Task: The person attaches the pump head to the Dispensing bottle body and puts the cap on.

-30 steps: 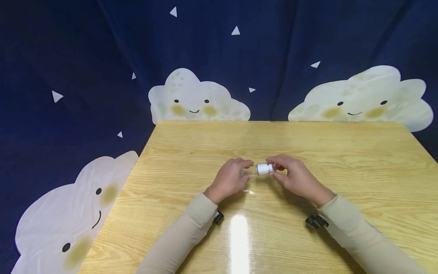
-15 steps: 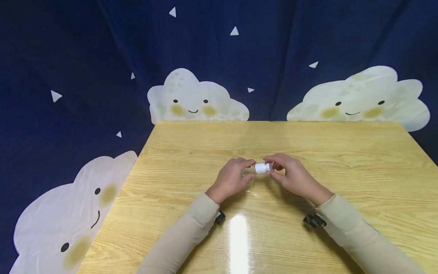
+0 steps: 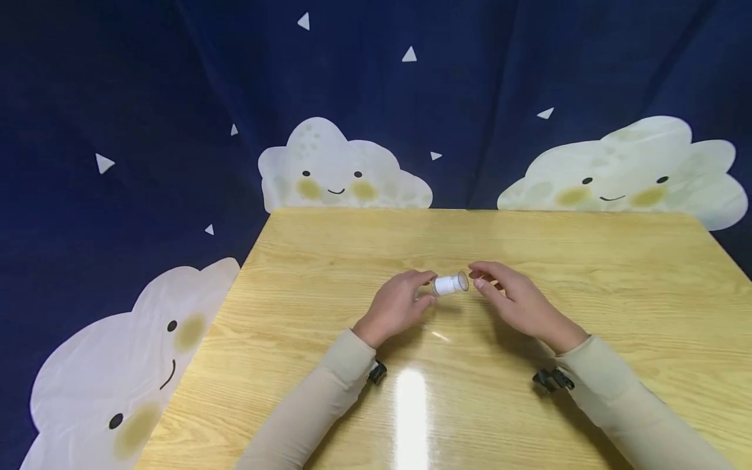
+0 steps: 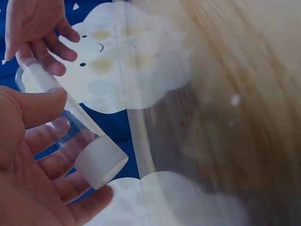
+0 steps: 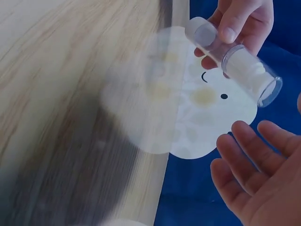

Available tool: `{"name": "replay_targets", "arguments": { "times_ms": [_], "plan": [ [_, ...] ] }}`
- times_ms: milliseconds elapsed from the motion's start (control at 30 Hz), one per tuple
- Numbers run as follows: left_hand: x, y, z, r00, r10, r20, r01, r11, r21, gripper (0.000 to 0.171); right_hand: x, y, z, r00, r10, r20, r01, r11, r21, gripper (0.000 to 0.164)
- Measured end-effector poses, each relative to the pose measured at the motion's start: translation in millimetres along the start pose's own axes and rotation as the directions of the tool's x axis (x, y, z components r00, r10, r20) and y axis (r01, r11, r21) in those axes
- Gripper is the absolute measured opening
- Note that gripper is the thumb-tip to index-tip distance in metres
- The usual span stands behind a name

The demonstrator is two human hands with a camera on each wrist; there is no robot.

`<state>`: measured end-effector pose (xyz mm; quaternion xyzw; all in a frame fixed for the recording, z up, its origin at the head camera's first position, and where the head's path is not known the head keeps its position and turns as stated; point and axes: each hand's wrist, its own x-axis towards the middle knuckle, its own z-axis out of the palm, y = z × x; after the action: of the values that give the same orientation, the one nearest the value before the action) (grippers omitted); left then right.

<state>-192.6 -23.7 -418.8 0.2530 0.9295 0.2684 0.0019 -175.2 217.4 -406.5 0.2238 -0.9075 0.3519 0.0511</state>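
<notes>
My left hand (image 3: 399, 301) grips a small clear cylindrical bottle (image 3: 448, 284) above the wooden table. The bottle lies nearly sideways, its far end pointing right. In the left wrist view its white base (image 4: 101, 161) sticks out past the palm, with the thumb and curled fingers round the clear body. The right wrist view shows a clear cap (image 5: 270, 91) over a white inner part at the far end. Beside that end, my right hand (image 3: 517, 301) is apart from the bottle and holds nothing, its fingers loosely bent.
The wooden table (image 3: 329, 241) spreads under both arms, with a bright glare strip near the front. A dark blue curtain (image 3: 352, 78) with cloud faces hangs behind and to the left. A black wrist mount (image 3: 552, 380) sits at the right cuff.
My right hand has let go of the bottle's capped end and drawn back a little to the right. The left hand keeps its grip; the bottle's far end now tilts slightly up.
</notes>
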Motion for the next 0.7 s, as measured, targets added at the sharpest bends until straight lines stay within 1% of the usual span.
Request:
{"name": "replay_targets", "arguments": {
  "times_ms": [133, 200, 433, 600, 700],
  "plan": [
    [0.0, 0.2, -2.5, 0.999, -0.040, 0.018, 0.041, 0.999, -0.025, 0.034, -1, 2, -4, 1.000, 0.027, -0.004, -0.027, 0.999, 0.025, 0.040],
    [-0.7, -0.4, -3.2, 0.998, -0.053, 0.021, 0.054, 0.998, -0.031, 0.035, -3, 3, -6, 0.999, 0.037, -0.010, -0.037, 0.999, 0.033, 0.041],
    [-2.7, -3.1, -7.4, 0.997, -0.067, -0.032, 0.064, 0.994, -0.085, 0.040, -6, 8, -7, 0.995, 0.030, -0.092, -0.027, 0.999, 0.041, 0.046],
    [-3.2, -5.8, -10.3, 0.994, -0.092, -0.060, 0.084, 0.989, -0.124, 0.044, -7, 8, -7, 0.995, 0.029, -0.095, -0.024, 0.998, 0.055, 0.046],
    [-4.3, -7.1, -11.4, 0.992, -0.106, -0.069, 0.096, 0.985, -0.144, 0.044, -9, 10, -5, 0.995, 0.021, -0.096, -0.017, 0.999, 0.039, 0.045]
  ]
}}
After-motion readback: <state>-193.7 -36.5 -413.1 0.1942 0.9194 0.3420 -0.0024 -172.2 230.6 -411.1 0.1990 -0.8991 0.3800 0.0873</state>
